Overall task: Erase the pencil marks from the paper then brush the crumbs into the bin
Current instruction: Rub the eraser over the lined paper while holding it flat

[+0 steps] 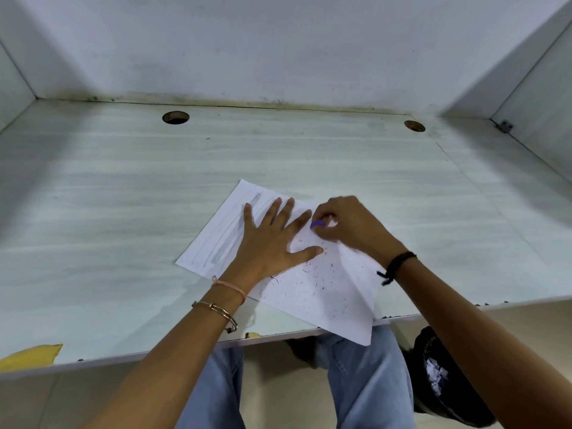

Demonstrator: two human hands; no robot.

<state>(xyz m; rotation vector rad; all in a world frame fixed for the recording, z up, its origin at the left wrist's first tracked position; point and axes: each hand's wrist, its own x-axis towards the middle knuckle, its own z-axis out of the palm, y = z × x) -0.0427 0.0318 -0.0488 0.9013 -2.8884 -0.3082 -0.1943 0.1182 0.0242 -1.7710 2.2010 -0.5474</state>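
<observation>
Pinching purple eraser [318,224], left hand [272,239] pressing paper [325,292]

White paper [312,292], grey pencil marks [227,239], dark crumbs [322,278]; purple eraser [318,224]; pale wood-grain desk [123,196]; black bin [439,376].

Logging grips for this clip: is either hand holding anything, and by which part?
The right hand pinches a purple eraser by one end, its other end poking out; the left hand presses flat on the paper.
</observation>
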